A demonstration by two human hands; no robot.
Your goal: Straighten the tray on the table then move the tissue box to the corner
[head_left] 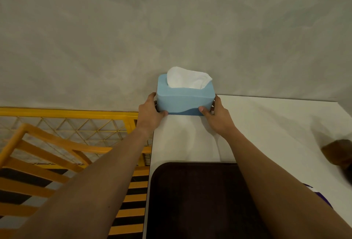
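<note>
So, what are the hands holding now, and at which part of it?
Both hands hold the blue tissue box by its two short ends: the left hand at the left end, the right hand at the right end, thumbs on the near face.

The light blue tissue box (185, 101), darker blue along its base, sits upright between the left hand (150, 112) and right hand (217, 117), a white tissue (187, 77) puffing from its top. The dark brown tray (198, 200) lies flat, nearer than both hands.
</note>
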